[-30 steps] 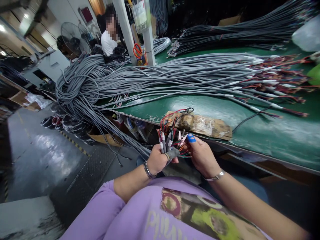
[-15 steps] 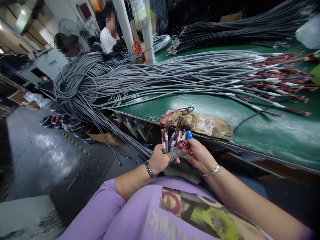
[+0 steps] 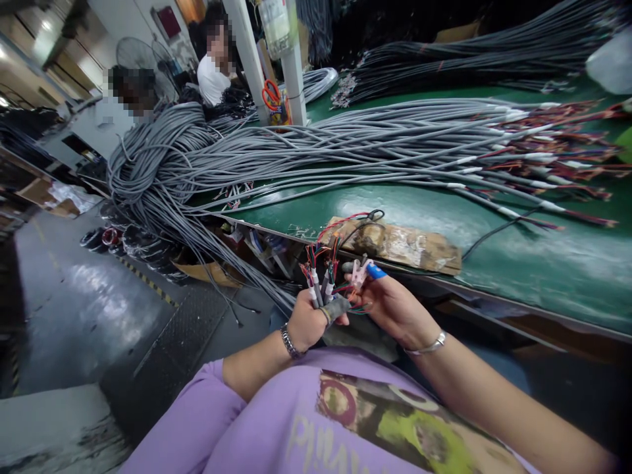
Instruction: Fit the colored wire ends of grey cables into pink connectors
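My left hand (image 3: 307, 321) is closed in a fist around several grey cable ends (image 3: 318, 284), which stand upright with white sleeves and red, green and blue wires fanning out on top. A grey cot covers its thumb. Just to the right, my right hand (image 3: 392, 304) pinches one pale cable end (image 3: 359, 271) between fingers, one of them capped in blue. Both hands hover in front of my chest, short of the green table's (image 3: 518, 263) near edge.
A large bundle of grey cables (image 3: 306, 141) lies across the table and hangs off its left end to the floor. Taped cardboard (image 3: 399, 242) sits on the near edge. White posts (image 3: 291, 72) stand behind. Two people are at the far left back.
My left hand has dropped slightly and tilted its cables to the left. My right hand has drawn one cable end away to the right, out of the bunch.
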Demonstrator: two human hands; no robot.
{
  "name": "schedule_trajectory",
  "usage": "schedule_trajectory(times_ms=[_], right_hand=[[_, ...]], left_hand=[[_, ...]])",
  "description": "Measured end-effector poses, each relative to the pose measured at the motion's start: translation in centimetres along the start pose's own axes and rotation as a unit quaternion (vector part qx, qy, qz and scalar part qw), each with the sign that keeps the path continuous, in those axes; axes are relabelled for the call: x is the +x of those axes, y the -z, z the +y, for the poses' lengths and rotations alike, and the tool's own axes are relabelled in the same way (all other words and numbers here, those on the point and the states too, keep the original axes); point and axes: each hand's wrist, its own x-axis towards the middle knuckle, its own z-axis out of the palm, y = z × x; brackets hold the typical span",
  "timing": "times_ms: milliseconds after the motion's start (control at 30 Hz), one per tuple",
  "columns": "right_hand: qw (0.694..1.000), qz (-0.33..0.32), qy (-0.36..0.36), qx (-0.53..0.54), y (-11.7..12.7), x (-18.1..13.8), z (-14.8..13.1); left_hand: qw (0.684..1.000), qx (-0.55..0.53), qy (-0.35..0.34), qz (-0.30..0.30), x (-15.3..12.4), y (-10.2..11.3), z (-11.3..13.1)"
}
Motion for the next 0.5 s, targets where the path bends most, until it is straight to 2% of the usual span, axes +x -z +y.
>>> schedule_trajectory(times_ms=[133,300,500], right_hand=[[1.0,-0.001,0.005,0.017,-0.2,0.0,0.1],[0.999,-0.013,-0.016,0.029,-0.2,0.0,0.3],[0.999,-0.046,-0.005,0.004,-0.7,0.0,0.3]], left_hand=[[1.0,-0.016,0.004,0.012,0.5,-0.2,0.0],[1.0,0.014,0.003,0.011,1.1,-0.7,-0.2],[1.0,0.005,0.013,0.021,1.5,-1.0,-0.4]])
